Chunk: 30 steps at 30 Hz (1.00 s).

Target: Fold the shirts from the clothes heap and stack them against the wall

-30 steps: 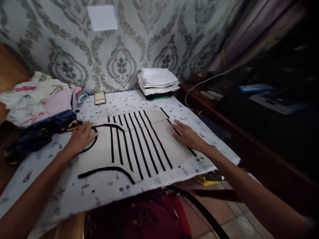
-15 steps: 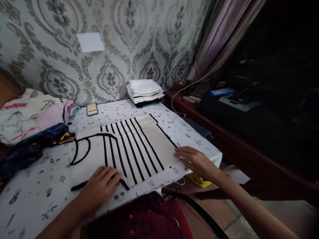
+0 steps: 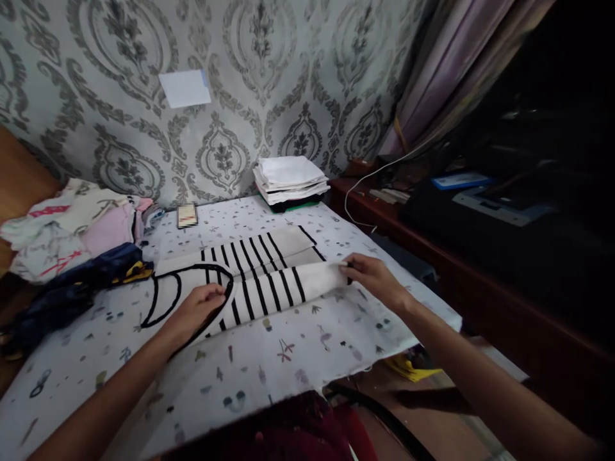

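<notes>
A white tank top with black stripes and black trim [image 3: 269, 291] lies on the patterned tablecloth [image 3: 288, 349]. Its far side and its near side are both folded inward over the middle. My left hand [image 3: 204, 307] is closed on the near edge by the black-trimmed armhole, fingertips curled over the cloth. At the hem corner on the right, my right hand [image 3: 369, 275] pinches the near edge between thumb and fingers. The neckline points left, and part of the near trim is hidden under my left forearm.
A stack of folded white cloths [image 3: 291, 179] stands at the back by the wall. Heaped clothes [image 3: 91, 224] and a dark blue garment [image 3: 91, 282] lie at the left. A small card-like object [image 3: 187, 216] rests nearby. A dark red wooden ledge [image 3: 408, 237] borders the right.
Both hands have gripped the tank top's near edge and carried it away from me, folding that side over the middle. The camera view has shifted slightly.
</notes>
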Each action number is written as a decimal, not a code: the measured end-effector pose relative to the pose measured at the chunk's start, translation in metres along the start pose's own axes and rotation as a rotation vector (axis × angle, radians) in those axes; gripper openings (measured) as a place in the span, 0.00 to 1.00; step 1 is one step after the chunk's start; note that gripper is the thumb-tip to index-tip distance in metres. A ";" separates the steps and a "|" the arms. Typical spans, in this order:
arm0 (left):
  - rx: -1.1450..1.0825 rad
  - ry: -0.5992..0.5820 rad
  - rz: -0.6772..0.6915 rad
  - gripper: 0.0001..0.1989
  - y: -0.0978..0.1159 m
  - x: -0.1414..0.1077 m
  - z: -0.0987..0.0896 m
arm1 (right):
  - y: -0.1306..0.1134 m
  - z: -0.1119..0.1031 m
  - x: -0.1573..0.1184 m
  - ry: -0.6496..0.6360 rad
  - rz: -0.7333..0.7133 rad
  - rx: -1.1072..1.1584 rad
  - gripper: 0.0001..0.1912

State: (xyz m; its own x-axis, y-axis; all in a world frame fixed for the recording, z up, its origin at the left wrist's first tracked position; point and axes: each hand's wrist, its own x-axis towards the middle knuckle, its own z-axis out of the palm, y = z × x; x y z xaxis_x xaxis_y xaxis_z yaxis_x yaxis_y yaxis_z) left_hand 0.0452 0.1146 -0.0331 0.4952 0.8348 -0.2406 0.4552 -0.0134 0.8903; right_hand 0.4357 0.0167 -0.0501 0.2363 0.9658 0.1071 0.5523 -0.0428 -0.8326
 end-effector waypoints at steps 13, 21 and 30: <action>-0.077 0.079 -0.120 0.16 -0.015 0.037 -0.002 | 0.004 0.019 0.040 0.027 -0.013 -0.201 0.16; 0.029 0.119 -0.049 0.12 -0.016 0.047 -0.004 | 0.010 0.036 0.052 0.144 0.011 -0.362 0.11; 0.781 0.244 0.155 0.09 -0.004 0.036 0.002 | 0.015 0.041 0.054 0.153 0.082 -0.503 0.12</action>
State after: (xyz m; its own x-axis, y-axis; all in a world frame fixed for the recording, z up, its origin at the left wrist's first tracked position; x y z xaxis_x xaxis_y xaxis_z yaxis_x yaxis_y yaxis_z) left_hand 0.0623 0.1438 -0.0462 0.4615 0.8865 0.0334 0.8219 -0.4414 0.3600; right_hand 0.4238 0.0786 -0.0790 0.3878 0.9073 0.1623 0.8337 -0.2702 -0.4816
